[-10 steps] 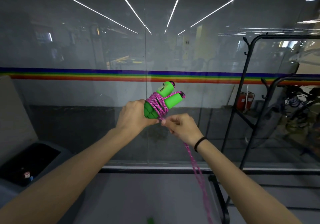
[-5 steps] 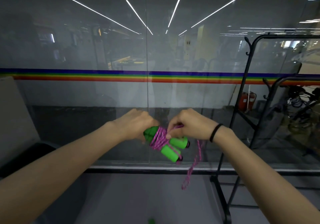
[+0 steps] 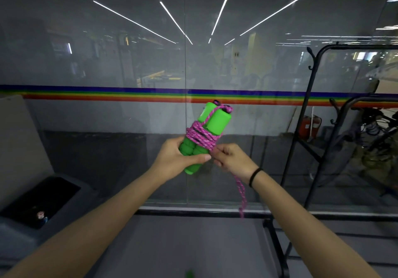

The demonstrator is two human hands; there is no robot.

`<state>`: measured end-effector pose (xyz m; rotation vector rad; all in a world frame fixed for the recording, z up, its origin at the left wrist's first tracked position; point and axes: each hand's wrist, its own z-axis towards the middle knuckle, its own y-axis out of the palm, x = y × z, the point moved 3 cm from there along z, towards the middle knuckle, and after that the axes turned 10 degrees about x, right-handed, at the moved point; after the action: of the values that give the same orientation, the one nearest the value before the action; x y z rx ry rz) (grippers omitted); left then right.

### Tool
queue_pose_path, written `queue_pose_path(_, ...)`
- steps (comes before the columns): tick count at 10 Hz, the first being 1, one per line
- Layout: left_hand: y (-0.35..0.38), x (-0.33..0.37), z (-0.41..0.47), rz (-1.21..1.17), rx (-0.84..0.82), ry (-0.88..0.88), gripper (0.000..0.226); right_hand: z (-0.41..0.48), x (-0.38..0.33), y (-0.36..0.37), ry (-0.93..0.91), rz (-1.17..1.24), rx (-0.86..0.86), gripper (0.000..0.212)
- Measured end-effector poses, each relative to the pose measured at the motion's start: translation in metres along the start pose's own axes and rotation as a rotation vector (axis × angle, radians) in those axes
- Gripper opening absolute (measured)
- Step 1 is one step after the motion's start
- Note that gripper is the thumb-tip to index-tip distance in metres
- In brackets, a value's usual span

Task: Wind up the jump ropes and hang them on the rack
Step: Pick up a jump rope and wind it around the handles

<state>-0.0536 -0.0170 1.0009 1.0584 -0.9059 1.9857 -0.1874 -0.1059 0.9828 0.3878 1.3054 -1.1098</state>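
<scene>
In the head view, a jump rope (image 3: 201,136) is held up in the air in front of a glass wall (image 3: 107,62). Its two green handles (image 3: 216,120) are kept side by side. They are tilted, with their tops pointing up and a little to the right.

The lower part of the handles is gripped by the left hand (image 3: 174,159). The fingers and thumb are curled tight round them, so this hand is closed on the handles. The pink cord is wound many times round the middle of both handles. One strand is led up to the black tips at the top.

The cord is pinched by the right hand (image 3: 234,159), just beside the handles on their right side. Its fingers are curled together on the cord. A loose end (image 3: 241,193) is left hanging down under this hand. A black band (image 3: 255,176) is worn on the right wrist.

A black metal rack (image 3: 301,116) is seen on the right, well apart from both hands. Small hooks are fixed to its posts. The jump rope is not touching the rack.

A rainbow stripe (image 3: 107,93) is painted across the glass wall. A red fire extinguisher (image 3: 307,126) can be seen past the rack. A grey bin (image 3: 71,204) with a dark opening is placed low on the left. Long white lights are seen shining in the glass.
</scene>
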Motion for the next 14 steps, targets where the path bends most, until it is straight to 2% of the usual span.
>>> queue_pose_path(1,-0.002,-0.008,0.004,0.229,0.121,0.006,0.031,-0.003,-0.004,-0.002,-0.136,-0.384,0.000,0.026)
queue_pose_path(2,-0.002,-0.004,0.007,0.514,0.097,0.116,0.037,-0.004,-0.010,0.000,-0.188,-0.631,-0.054,0.022)
queue_pose_path(3,-0.004,0.002,0.011,0.747,0.075,0.132,0.041,-0.009,-0.016,-0.001,-0.167,-0.736,-0.125,0.022)
queue_pose_path(4,-0.002,0.007,0.013,1.084,-0.025,0.166,0.048,-0.014,-0.020,-0.002,-0.178,-0.823,-0.164,0.022)
queue_pose_path(5,0.003,0.011,0.012,1.277,-0.150,0.267,0.044,-0.020,-0.026,-0.002,-0.216,-0.877,-0.189,0.026)
queue_pose_path(6,0.004,0.016,0.010,1.382,-0.267,0.446,0.027,-0.020,-0.038,-0.010,-0.275,-0.848,-0.183,0.024)
queue_pose_path(7,0.003,0.015,0.003,1.308,-0.484,0.516,0.025,-0.016,-0.047,-0.019,-0.290,-0.701,-0.242,0.018)
queue_pose_path(8,0.001,0.013,-0.002,1.131,-0.597,0.522,0.024,-0.012,-0.048,-0.026,-0.217,-0.421,-0.315,0.011)
queue_pose_path(9,0.002,0.015,-0.008,0.875,-0.637,0.459,0.031,-0.007,-0.044,-0.025,-0.158,-0.181,-0.321,0.010)
queue_pose_path(10,0.004,0.018,-0.013,0.552,-0.612,0.361,0.041,-0.007,-0.036,-0.027,-0.080,-0.007,-0.259,0.021)
queue_pose_path(11,0.007,0.014,-0.015,0.208,-0.533,0.206,0.032,-0.004,-0.028,-0.016,-0.208,0.101,-0.269,0.019)
queue_pose_path(12,0.012,0.004,-0.016,-0.023,-0.340,0.059,0.036,-0.012,0.002,-0.015,0.117,-0.037,-0.053,0.030)
queue_pose_path(13,0.021,-0.010,-0.015,-0.203,-0.097,-0.124,0.027,-0.002,0.004,-0.001,-0.002,0.092,0.156,0.042)
queue_pose_path(14,0.027,-0.016,-0.015,-0.372,0.025,-0.267,0.015,0.002,0.000,-0.005,-0.017,0.120,0.244,0.033)
